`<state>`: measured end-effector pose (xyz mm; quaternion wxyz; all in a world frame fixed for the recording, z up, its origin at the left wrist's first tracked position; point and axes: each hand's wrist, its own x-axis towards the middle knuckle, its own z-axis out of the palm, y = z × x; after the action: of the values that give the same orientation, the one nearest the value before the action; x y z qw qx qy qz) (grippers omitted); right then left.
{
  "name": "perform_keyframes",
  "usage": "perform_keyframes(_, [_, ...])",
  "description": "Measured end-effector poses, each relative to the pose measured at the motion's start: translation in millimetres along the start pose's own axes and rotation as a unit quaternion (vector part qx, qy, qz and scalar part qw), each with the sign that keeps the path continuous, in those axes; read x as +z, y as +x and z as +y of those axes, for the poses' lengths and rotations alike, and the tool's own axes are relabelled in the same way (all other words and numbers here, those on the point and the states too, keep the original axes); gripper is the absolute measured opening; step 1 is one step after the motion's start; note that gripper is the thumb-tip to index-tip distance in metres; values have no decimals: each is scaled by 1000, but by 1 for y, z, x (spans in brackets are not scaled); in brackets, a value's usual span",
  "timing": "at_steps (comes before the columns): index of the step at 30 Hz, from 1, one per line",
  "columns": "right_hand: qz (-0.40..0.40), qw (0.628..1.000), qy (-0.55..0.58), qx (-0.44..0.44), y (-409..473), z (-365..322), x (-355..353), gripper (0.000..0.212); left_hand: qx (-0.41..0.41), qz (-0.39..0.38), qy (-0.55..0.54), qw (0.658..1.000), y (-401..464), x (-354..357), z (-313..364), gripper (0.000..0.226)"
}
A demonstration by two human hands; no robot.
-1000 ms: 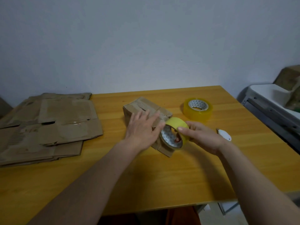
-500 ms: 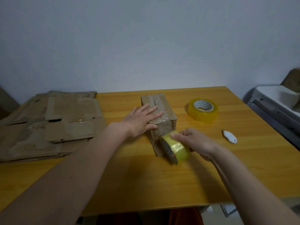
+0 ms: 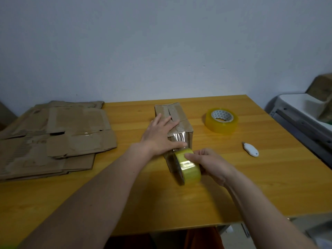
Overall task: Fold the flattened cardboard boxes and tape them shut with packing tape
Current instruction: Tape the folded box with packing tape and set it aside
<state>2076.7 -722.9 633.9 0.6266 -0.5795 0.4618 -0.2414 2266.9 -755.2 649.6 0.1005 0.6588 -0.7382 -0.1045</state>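
Note:
A small folded cardboard box [image 3: 181, 121] lies in the middle of the wooden table [image 3: 269, 177], its long side pointing away from me. My left hand [image 3: 159, 133] lies flat on its top with the fingers spread, the thumb at the near end. My right hand [image 3: 210, 163] grips a yellow tape roll [image 3: 188, 167] just in front of the box's near end. A shiny strip of tape [image 3: 177, 138] runs from the roll up over the near face of the box.
A stack of flattened cardboard boxes [image 3: 53, 135] covers the table's left side. A second, larger tape roll [image 3: 221, 120] sits at the back right, and a small white cutter [image 3: 250, 151] lies to its front. A grey-white machine [image 3: 301, 112] stands beyond the right edge.
The box has been turned so its end faces me. My right hand has pulled the roll down and toward me off the near end, stretching tape over it. My left hand stays pressed on top.

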Motion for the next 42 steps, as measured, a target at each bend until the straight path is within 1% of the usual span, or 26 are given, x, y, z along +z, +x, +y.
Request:
perform_keyframes(2, [0,1000,-18,17,1,-4,-4,27,2,3,10,1000,-1,1,2,101])
perform_keyframes(4, [13,998,-49,43,2,-3,-6,34,2,0,13,1000,-1,0,2,105])
perform_keyframes(6, [22,998,-33,55,0,0,-3,37,3,0,16,1000,0,1,2,108])
perform_keyframes(8, [20,998,-23,47,0,6,-2,42,4,3,12,1000,1,2,2,111])
perform_keyframes(10, [18,999,-15,29,-4,6,-4,39,5,4,2,1000,1,4,1,114])
perform_keyframes(11, [39,999,-3,22,-5,4,-8,37,3,3,-13,1000,1,4,0,115])
perform_keyframes(12, [82,997,2,12,-4,3,-13,36,1,4,-30,1000,0,4,0,116])
perform_keyframes(13, [140,990,-21,1,-2,4,-23,35,0,5,-43,999,0,4,0,116])
perform_keyframes(14, [212,974,-85,-5,3,8,-35,34,-1,7,-50,999,0,4,0,116])
perform_keyframes(15, [285,943,-171,-3,8,13,-49,30,-1,8,-49,999,0,4,0,116])
perform_keyframes(16, [350,903,-250,6,12,19,-63,25,-1,8,-46,999,0,3,1,116])
perform_keyframes(17, [394,867,-306,22,16,26,-76,24,0,7,-42,999,0,3,1,116])
perform_keyframes(18, [418,841,-341,43,18,33,-88,28,0,5,-39,999,0,2,1,116])
perform_keyframes(19, [428,824,-365,70,19,38,-98,33,1,4,-39,999,1,2,1,117])
perform_keyframes(22, [422,798,-402,150,22,53,-117,35,3,1,-40,999,1,3,1,117])
perform_keyframes(24, [409,801,-409,154,25,60,-122,32,1,-3,-46,999,2,3,0,117])
perform_keyframes(25, [407,811,-399,131,27,60,-123,30,1,-5,-48,999,2,3,0,117])
perform_keyframes(27, [396,848,-345,75,29,56,-121,24,2,-6,-48,999,3,3,0,116])
perform_keyframes(29, [365,884,-288,41,27,53,-114,21,2,-5,-50,999,2,3,0,116])
perform_keyframes(31, [334,909,-246,26,24,51,-105,29,3,-2,-51,999,2,4,0,115])
perform_keyframes(32, [321,920,-224,14,23,49,-100,29,4,1,-52,999,2,5,1,115])
perform_keyframes(34, [285,941,-173,-53,19,38,-86,20,6,13,-58,998,3,6,0,116])
perform_keyframes(36, [261,940,-155,-157,16,16,-64,14,8,25,-64,998,5,8,-1,116])
perform_keyframes(38, [231,922,-187,-250,18,-6,-41,11,16,43,-65,997,6,10,-1,119])
perform_keyframes(40, [182,912,-234,-285,23,-19,-24,10,18,60,-72,995,5,12,-1,125])
perform_keyframes(42, [166,909,-267,-275,28,-22,-16,9,7,91,-93,992,-1,14,1,131])
